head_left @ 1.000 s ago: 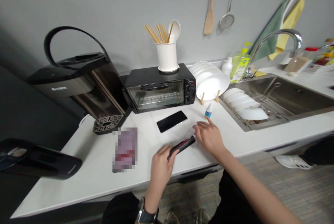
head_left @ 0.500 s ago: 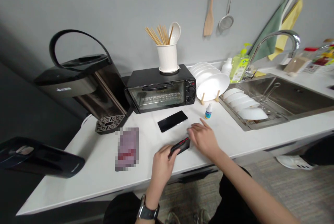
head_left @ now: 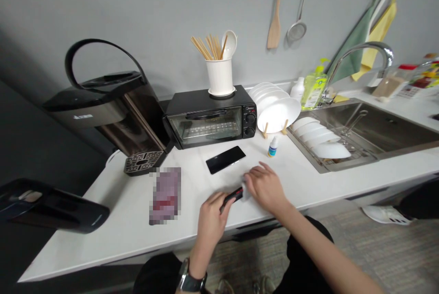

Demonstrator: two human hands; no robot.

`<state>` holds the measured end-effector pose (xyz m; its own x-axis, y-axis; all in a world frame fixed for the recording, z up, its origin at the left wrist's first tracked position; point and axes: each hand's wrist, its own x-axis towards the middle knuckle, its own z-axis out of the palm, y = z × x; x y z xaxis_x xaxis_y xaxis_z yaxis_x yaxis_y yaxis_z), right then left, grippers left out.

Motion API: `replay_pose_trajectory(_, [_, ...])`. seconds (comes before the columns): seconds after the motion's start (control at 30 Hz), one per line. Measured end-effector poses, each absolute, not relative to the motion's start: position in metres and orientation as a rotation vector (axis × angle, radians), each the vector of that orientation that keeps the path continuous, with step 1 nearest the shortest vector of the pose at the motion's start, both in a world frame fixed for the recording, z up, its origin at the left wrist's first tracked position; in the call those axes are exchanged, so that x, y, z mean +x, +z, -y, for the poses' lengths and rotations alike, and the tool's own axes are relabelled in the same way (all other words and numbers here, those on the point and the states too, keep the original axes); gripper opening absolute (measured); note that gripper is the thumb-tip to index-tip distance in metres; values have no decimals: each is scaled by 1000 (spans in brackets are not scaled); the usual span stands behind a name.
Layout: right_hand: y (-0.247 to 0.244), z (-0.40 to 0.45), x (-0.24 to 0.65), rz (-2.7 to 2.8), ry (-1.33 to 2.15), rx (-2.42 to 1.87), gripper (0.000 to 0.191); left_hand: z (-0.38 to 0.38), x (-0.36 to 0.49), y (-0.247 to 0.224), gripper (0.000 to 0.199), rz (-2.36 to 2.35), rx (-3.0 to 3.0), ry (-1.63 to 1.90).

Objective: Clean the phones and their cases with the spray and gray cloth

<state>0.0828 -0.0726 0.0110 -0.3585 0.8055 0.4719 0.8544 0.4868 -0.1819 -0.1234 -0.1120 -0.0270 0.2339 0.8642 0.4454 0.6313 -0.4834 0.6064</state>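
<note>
Low over the front of the counter, my left hand [head_left: 211,214] is closed around the near end of a slim black object [head_left: 233,196] with red marks along its edge; its exact kind is unclear. My right hand [head_left: 265,188] is closed at the object's far end, with a small pale grey piece [head_left: 244,191], perhaps a wipe or cloth, under its fingers. Just behind the hands a black smartphone [head_left: 225,160] lies flat, screen up. A small white bottle with a blue label [head_left: 273,147] stands upright beyond my right hand.
A toaster oven [head_left: 211,120] carries a white holder [head_left: 220,77] of chopsticks. White plates [head_left: 278,113] stand in a rack beside the sink [head_left: 394,125]. On the left are a water dispenser [head_left: 116,115], a dark cylindrical container [head_left: 58,207] and a blurred purple item [head_left: 166,195].
My right hand has shifted slightly left and down along the black object, covering more of its far end. The pale grey piece now shows more clearly. My left hand keeps its hold.
</note>
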Motion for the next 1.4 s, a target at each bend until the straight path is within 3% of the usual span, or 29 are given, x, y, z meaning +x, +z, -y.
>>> replay_pose_trajectory(0.1, [10,68,110,2146,-172,-1473,39,110,-115,-24,16,-1349,2208,1084])
replay_pose_trajectory(0.27, [7,96,27,2227,-109,-1242,23,107,-119,-33,23,-1409,2285,1171])
replay_pose_trajectory(0.37, [10,104,6,2333,-89,-1120,28,110,-127,-33,25,-1447,2303,1192])
replay_pose_trajectory(0.63, [11,65,120,2125,-151,-1521,41,109,-112,-19,17,-1355,2133,1083])
replay_pose_trajectory(0.8, [10,100,30,2236,-92,-1239,29,109,-116,-30,23,-1437,2235,1139])
replay_pose_trajectory(0.9, [11,108,7,2331,-57,-1102,32,110,-123,-32,23,-1450,2264,1148])
replay_pose_trajectory(1.0, [11,88,51,2279,-58,-1216,28,112,-123,-26,26,-1410,2222,1091])
replay_pose_trajectory(1.13, [14,62,109,2136,-136,-1483,36,110,-113,-20,26,-1391,2151,1049])
replay_pose_trajectory(1.3, [13,92,41,2226,-27,-1270,25,112,-116,-37,18,-1429,2201,1117])
replay_pose_trajectory(1.4, [11,108,7,2346,-17,-1078,35,114,-125,-44,21,-1450,2225,1213])
